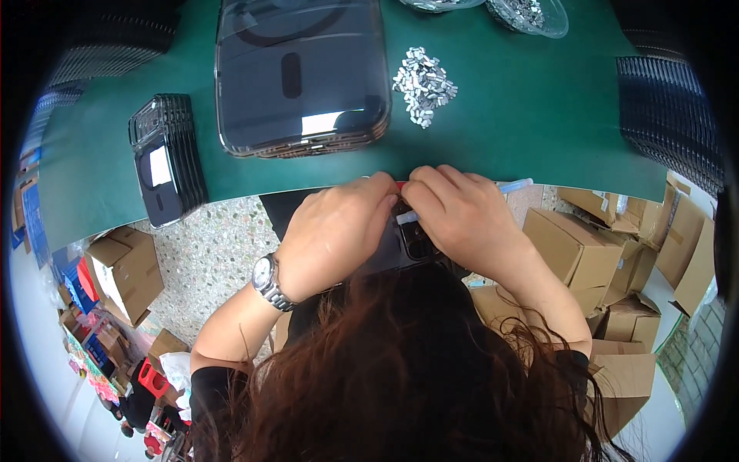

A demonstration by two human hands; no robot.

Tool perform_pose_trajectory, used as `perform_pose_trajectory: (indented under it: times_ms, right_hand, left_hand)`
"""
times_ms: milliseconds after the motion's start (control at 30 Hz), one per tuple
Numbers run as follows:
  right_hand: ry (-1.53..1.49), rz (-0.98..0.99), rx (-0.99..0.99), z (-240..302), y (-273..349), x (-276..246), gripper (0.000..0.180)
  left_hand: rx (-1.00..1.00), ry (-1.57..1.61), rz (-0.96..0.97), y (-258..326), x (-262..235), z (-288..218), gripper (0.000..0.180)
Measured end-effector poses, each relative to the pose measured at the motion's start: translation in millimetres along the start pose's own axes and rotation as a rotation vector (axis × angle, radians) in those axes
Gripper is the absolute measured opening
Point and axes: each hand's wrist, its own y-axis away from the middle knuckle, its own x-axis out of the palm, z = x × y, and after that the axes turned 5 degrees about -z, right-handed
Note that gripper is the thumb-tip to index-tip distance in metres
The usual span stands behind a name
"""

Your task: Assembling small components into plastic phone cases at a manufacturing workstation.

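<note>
Both of my hands meet at the table's front edge, above a clear dark-tinted phone case (415,240) with a camera cutout. My left hand (339,223), with a metal watch on its wrist, is closed, fingertips pinched near a small red spot; what they pinch is hidden. My right hand (462,212) is closed too, its fingertips almost touching the left ones. A translucent pen-like tool (516,185) with a bluish end sticks out past the right hand. Its white tip seems to show below the fingers, over the case.
A tall stack of tinted phone cases (304,85) stands ahead on the green table (523,115). Beside it lie a pile of small silver pieces (423,85) and a smaller case stack (165,162). More cases (666,115) line the right side. Cardboard boxes (577,246) crowd the floor.
</note>
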Motion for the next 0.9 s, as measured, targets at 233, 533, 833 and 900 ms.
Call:
perform_pose_trajectory:
  times_ms: [233, 533, 833, 900]
  right_hand:
    - [-0.05, 0.115, 0.087, 2, 3, -6, 0.012]
    - [0.0, 0.376, -0.003, 14, -4, -27, 0.013]
    - [-0.471, 0.481, 0.217, -3, 8, -15, 0.012]
    - [-0.528, 0.454, 0.265, -6, 15, -8, 0.016]
  left_hand:
    - [0.064, 0.019, 0.018, -1, -4, -2, 0.011]
    - [0.017, 0.117, 0.201, 0, -1, 5, 0.011]
    - [0.128, 0.221, 0.257, 5, -2, 18, 0.011]
    - [0.148, 0.13, 0.241, 8, -1, 14, 0.01]
